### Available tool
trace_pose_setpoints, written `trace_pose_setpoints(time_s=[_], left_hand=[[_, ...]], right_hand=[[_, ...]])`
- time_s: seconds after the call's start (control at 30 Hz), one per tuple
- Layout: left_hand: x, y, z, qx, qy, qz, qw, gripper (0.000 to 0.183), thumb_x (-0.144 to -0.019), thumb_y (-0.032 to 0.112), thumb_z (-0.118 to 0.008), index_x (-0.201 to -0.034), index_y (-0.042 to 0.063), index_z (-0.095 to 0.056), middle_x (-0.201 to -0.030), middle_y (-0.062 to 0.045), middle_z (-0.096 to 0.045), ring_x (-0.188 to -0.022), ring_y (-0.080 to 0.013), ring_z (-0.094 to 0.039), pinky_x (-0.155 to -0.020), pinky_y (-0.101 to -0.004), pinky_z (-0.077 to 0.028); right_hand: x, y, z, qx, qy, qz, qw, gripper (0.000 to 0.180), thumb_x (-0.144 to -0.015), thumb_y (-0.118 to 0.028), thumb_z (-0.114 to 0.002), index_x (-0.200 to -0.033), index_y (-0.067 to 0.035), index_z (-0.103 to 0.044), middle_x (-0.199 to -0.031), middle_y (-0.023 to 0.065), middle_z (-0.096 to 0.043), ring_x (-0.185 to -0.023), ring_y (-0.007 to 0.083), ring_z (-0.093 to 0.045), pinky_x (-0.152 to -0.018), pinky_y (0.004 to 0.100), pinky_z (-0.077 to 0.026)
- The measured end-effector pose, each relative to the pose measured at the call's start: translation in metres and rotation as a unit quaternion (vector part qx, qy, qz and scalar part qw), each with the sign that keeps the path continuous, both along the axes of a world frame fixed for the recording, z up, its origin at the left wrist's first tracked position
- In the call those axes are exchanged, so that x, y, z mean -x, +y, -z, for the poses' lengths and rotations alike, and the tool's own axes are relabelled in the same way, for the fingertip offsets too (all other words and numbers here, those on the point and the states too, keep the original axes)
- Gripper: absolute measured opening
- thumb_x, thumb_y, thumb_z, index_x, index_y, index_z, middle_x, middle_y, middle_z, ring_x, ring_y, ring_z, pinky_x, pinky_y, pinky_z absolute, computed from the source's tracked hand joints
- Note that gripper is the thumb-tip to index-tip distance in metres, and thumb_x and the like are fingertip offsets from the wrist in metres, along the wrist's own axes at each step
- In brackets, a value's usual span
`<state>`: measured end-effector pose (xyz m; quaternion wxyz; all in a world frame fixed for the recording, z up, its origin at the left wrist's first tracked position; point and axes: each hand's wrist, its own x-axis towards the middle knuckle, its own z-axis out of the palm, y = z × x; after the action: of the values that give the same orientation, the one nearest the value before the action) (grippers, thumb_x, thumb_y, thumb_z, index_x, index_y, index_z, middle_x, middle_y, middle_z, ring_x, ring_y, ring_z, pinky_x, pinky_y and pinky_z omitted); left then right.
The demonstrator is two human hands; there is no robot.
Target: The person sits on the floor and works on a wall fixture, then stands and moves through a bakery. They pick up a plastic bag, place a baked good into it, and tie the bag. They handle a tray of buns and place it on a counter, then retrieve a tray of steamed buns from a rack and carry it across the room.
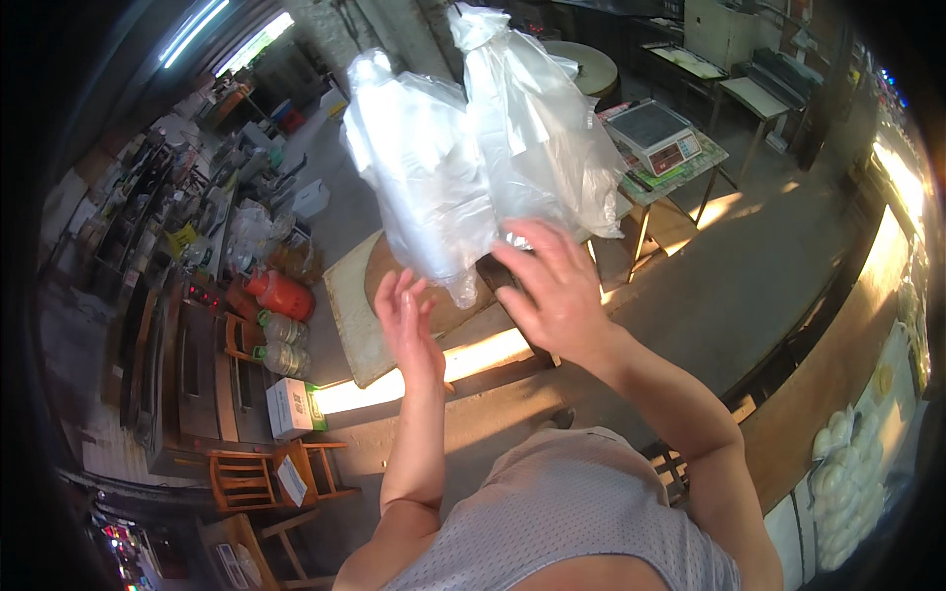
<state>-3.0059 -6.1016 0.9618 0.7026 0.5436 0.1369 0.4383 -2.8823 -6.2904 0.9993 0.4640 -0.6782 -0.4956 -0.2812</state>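
Observation:
Two bunches of clear plastic bags hang in front of me, the left bunch [421,162] and the right bunch [525,125]. My left hand [409,325] is raised below the left bunch, fingers apart and holding nothing. My right hand [550,288] is raised near the lower ends of both bunches, its fingers spread and slightly blurred; whether its fingertips touch the plastic cannot be told. Behind the bags is a table [355,318] with a round brown board [384,284] on it, partly hidden.
A digital scale [654,133] stands on a small table to the right. At left are a red gas cylinder [284,295], large plastic bottles [284,358], a carton [290,408] and a wooden chair [244,480]. Bagged round white items [846,487] lie at lower right.

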Motion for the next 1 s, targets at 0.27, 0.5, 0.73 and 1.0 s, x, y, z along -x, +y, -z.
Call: trace_pose_setpoints(time_s=[0.27,0.5,0.73,1.0], left_hand=[[0.001,-0.015,0.008,0.148,-0.045,0.069,0.986,0.038,-0.099,0.021,-0.057,-0.132,0.008,-0.045,-0.122,-0.009,-0.059,-0.106,-0.0223,-0.059,-0.089,-0.0366,-0.051],[0.021,-0.036,0.072,0.209,0.107,0.215,0.948,0.022,-0.100,0.022,-0.053,-0.116,0.007,-0.056,-0.112,-0.011,-0.065,-0.091,-0.0220,-0.066,-0.084,-0.0358,-0.054],[-0.025,-0.056,0.048,0.107,0.068,0.296,0.947,0.057,-0.099,0.021,-0.056,-0.148,0.006,-0.031,-0.146,-0.011,-0.043,-0.122,-0.0214,-0.052,-0.094,-0.0349,-0.049],[-0.087,-0.068,0.037,0.212,0.017,0.318,0.924,0.046,-0.099,0.028,-0.057,-0.138,0.009,-0.041,-0.133,-0.009,-0.050,-0.120,-0.0244,-0.054,-0.093,-0.0398,-0.049]], right_hand=[[-0.053,0.013,0.023,-0.078,0.001,0.191,0.978,0.066,-0.074,-0.013,-0.077,-0.133,-0.004,-0.050,-0.145,0.0230,-0.036,-0.131,0.0459,-0.037,-0.107,0.0526,-0.034],[-0.075,-0.003,0.031,-0.084,0.027,0.138,0.986,0.070,-0.074,-0.018,-0.079,-0.134,-0.002,-0.048,-0.146,0.0279,-0.035,-0.135,0.0451,-0.035,-0.110,0.0515,-0.032],[-0.069,0.002,0.035,-0.143,0.048,0.165,0.975,0.056,-0.076,-0.019,-0.078,-0.124,-0.002,-0.056,-0.146,0.0285,-0.036,-0.135,0.0436,-0.036,-0.109,0.0494,-0.033],[-0.089,-0.023,0.022,-0.190,0.274,0.102,0.937,0.047,-0.081,-0.014,-0.075,-0.122,-0.003,-0.057,-0.111,0.0099,-0.061,-0.093,0.0198,-0.061,-0.082,0.0338,-0.050]])
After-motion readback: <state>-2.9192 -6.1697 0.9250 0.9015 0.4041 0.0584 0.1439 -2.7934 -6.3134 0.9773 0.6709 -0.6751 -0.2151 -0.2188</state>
